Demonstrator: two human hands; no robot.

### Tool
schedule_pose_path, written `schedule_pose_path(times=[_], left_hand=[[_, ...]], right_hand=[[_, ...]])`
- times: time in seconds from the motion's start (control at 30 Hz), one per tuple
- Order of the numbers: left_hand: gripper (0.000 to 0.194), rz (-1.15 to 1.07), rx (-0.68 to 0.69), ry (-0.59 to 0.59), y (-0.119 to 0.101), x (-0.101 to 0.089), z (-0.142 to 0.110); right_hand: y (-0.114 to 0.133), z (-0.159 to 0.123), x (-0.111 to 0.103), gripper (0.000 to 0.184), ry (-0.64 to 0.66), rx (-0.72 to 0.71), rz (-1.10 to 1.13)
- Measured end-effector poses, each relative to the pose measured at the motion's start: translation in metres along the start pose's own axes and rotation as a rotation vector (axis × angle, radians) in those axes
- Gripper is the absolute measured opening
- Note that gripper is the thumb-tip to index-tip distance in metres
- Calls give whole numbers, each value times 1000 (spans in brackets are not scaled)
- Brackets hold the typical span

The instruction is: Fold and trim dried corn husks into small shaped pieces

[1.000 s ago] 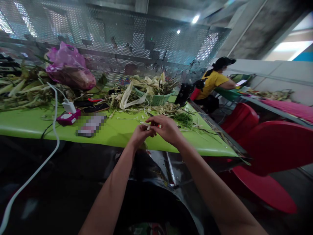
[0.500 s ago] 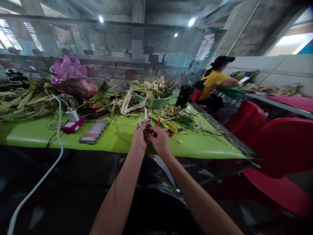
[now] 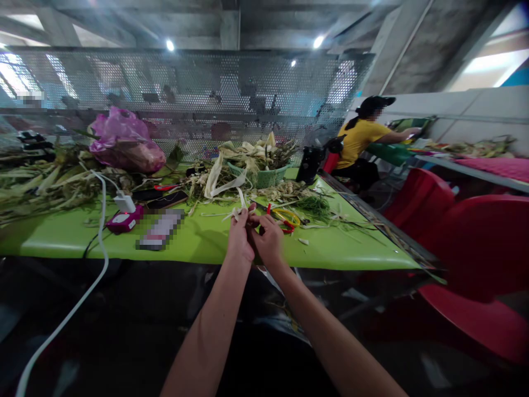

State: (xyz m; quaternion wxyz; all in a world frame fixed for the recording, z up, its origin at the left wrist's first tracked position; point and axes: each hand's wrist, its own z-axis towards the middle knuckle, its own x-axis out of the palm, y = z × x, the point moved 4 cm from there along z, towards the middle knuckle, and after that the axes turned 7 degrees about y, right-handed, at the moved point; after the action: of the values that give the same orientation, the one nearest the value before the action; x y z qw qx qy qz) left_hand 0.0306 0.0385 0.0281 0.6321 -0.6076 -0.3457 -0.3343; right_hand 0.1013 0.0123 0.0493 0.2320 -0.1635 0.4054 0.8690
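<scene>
Tabletop (image 3: 198, 242) lime green; basket (image 3: 264, 176) apparently pale green (plain, seemingly).

Pale strips (image 3: 240, 207), loosely bunched (one longer), held above green table (image 3: 202, 242)

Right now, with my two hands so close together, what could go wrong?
The pale strips at your left hand could tear if pulled hard. Your right hand is near the red and yellow handles and might knock them. The white cable hangs over the front of the table, so a passing arm may catch it.
</scene>
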Motion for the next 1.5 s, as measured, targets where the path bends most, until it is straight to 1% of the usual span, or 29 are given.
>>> schedule_pose_path(times=[0.2,0.3,0.37,0.47,0.53,0.63,0.73,0.8,0.87,0.9,1.0,1.07,1.17,1.23,1.37,1.5], left_hand=[[21,-13,10,-15,4,0,-2],[24,-53,1,3,6,2,-4],[25,-57,-13,21,6,2,-5],[28,-15,-16,36,4,0,-4],[30,51,3,25,2,-5,-1],[34,171,39,-8,-2,-13,2],[38,219,58,-14,-3,-18,4],[38,227,68,-7,-3,-19,3],[37,235,69,2,-4,-20,3],[37,239,59,8,-4,-20,3],[37,262,24,21,-4,-24,4],[36,285,13,26,-4,-26,4],[34,313,-13,56,-3,-30,4],[34,326,-39,87,-2,-30,3],[33,330,-78,118,-3,-30,1],[32,274,-96,107,-5,-29,1]], right_hand=[[-1,2,0,10,34,78,-75],[-3,5,2,11,33,95,-91],[-4,6,3,11,44,91,-64],[-7,5,2,8,58,75,2],[-10,2,-1,7,68,68,1],[-13,-5,-6,7,135,60,-84],[-15,-13,-11,8,219,56,-163],[-17,-16,-14,9,269,46,-169],[-20,-15,-17,5,300,47,-112],[-22,-14,-19,2,291,62,-67],[-28,-5,-25,19,174,142,67],[-30,0,-25,24,111,158,117],[-28,5,-20,23,93,116,142],[-29,4,-17,23,78,114,164],[-37,0,-14,23,35,183,222],[-47,-2,-16,22,-41,251,274]])
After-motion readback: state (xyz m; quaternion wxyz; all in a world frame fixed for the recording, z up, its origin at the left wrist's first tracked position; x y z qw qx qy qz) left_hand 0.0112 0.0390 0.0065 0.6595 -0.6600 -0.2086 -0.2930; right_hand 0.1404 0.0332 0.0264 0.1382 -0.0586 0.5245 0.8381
